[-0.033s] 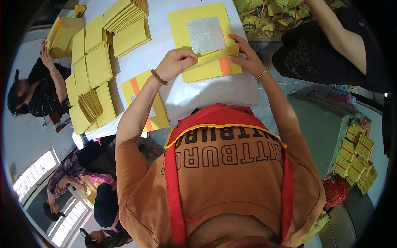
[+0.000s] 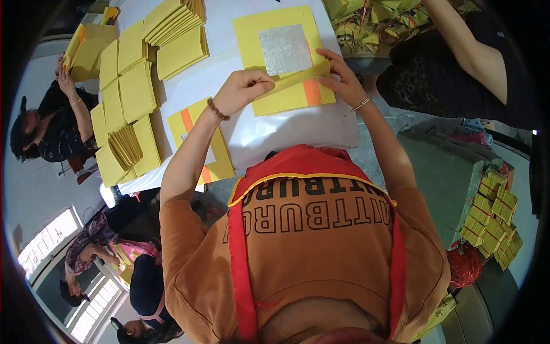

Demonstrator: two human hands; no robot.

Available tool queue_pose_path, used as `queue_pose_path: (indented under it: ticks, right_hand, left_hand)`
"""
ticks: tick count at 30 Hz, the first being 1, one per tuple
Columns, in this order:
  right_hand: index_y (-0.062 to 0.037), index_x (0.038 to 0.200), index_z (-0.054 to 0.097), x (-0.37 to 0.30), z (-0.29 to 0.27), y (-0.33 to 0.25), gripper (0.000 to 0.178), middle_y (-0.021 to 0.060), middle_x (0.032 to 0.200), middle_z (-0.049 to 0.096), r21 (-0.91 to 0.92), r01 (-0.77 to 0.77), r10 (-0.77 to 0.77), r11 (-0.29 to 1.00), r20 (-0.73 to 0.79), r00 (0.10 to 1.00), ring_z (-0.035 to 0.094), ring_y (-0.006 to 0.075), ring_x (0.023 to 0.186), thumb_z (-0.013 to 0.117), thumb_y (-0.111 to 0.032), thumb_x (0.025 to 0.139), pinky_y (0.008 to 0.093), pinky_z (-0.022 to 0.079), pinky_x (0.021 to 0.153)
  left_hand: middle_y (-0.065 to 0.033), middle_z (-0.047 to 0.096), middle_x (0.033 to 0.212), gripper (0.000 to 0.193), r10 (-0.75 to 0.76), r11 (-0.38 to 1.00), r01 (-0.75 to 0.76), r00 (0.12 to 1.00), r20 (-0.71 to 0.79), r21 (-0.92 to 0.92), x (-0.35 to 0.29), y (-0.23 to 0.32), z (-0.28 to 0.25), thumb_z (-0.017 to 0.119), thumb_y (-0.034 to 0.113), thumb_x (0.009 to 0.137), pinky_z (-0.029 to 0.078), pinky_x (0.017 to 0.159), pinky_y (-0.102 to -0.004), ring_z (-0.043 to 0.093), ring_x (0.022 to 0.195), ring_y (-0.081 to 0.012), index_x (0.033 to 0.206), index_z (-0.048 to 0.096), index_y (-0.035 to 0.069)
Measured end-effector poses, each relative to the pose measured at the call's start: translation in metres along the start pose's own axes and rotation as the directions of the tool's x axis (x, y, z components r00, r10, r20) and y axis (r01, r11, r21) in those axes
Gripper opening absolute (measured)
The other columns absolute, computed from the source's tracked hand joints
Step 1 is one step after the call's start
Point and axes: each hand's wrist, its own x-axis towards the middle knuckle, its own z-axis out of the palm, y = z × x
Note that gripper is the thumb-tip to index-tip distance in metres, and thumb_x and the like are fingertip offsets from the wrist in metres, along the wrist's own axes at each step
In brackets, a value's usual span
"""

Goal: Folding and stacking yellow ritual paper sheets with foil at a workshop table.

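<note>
A stack of yellow paper sheets [image 2: 273, 107] lies before me on the white table, with a silver foil square [image 2: 283, 49] and an orange band [image 2: 312, 92] on it. Its top yellow sheet [image 2: 249, 43] has the near edge lifted and curled away from me over the stack. At the left end of that curled edge, my left hand [image 2: 245, 90] pinches it with thumb and bent fingers. My right hand [image 2: 342, 77] holds the right end between thumb and fingers. Beneath my left forearm is a second yellow stack [image 2: 220, 157] with orange bands, partly hidden.
Several folded yellow paper bundles [image 2: 137, 92] cover the table's left side. A person [image 2: 51, 123] at the far left handles yellow paper. Another person's arm [image 2: 472, 49] reaches in at the right, near a heap of yellow paper pieces [image 2: 378, 26]. Tied yellow bundles [image 2: 490, 218] sit at right.
</note>
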Motion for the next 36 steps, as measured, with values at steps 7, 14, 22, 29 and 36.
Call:
queue_pose_path:
  ticks: [7, 14, 22, 29, 36]
  right_hand:
    - [-0.0037, 0.098, 0.051, 0.003, -0.001, 0.016, 0.025, 0.0047, 0.128, 0.039, 0.164, -0.031, 0.031, 0.986, 0.007, 1.0, 0.042, 0.0091, 0.105, 0.063, -0.009, 0.077, 0.0252, 0.039, 0.083]
    - [-0.0111, 0.101, 0.059, 0.012, -0.007, -0.022, 0.031, 0.0086, 0.132, 0.038, -0.623, 0.253, -0.31, 0.741, 0.017, 0.95, 0.04, 0.026, 0.118, 0.066, -0.01, 0.07, 0.0362, 0.035, 0.092]
    - [-0.0137, 0.1, 0.062, -0.007, -0.011, -0.054, 0.026, 0.006, 0.104, 0.059, -0.559, 0.433, -0.273, 0.707, 0.349, 0.897, 0.054, 0.0268, 0.096, 0.061, -0.008, 0.074, 0.0358, 0.041, 0.083]
    - [-0.0076, 0.108, 0.058, 0.003, 0.013, -0.062, 0.03, 0.0065, 0.095, 0.062, -0.124, -0.276, 0.264, 0.953, -0.103, 0.959, 0.06, 0.0172, 0.079, 0.062, -0.014, 0.079, 0.0277, 0.046, 0.069]
    - [-0.0107, 0.116, 0.056, 0.013, 0.012, -0.053, 0.042, 0.0055, 0.08, 0.061, -0.335, -0.214, 0.18, 0.917, -0.13, 0.975, 0.057, 0.0092, 0.067, 0.065, -0.023, 0.077, 0.0224, 0.044, 0.06]
  left_hand:
    - [-0.0124, 0.048, 0.122, 0.055, 0.658, 0.504, -0.409, 0.752, -0.032, 0.761, 0.003, -0.041, -0.006, 0.048, -0.006, 0.064, 0.036, 0.093, -0.0388, 0.041, 0.115, -0.0316, 0.117, 0.053, 0.009]
    - [-0.0105, 0.053, 0.116, 0.049, 0.743, 0.484, -0.394, 0.657, -0.129, 0.781, 0.0, -0.042, 0.004, 0.05, -0.003, 0.068, 0.039, 0.09, -0.0367, 0.048, 0.109, -0.0292, 0.115, 0.055, 0.011]
    - [-0.0054, 0.06, 0.096, 0.031, 0.685, 0.479, -0.349, 0.723, -0.094, 0.805, -0.046, -0.024, 0.024, 0.054, 0.007, 0.072, 0.041, 0.074, -0.0325, 0.057, 0.089, -0.0199, 0.102, 0.058, 0.011]
    - [-0.0085, 0.056, 0.059, 0.019, 0.101, 0.995, -0.081, 0.838, -0.536, 0.061, -0.015, -0.025, 0.024, 0.054, 0.02, 0.086, 0.039, 0.049, -0.0293, 0.053, 0.052, -0.0172, 0.086, 0.061, 0.002]
    - [0.0009, 0.051, 0.058, 0.019, -0.118, 0.95, -0.035, 0.88, -0.46, -0.311, 0.011, -0.036, 0.015, 0.056, 0.019, 0.086, 0.029, 0.043, -0.0198, 0.041, 0.049, -0.0031, 0.091, 0.058, 0.001]
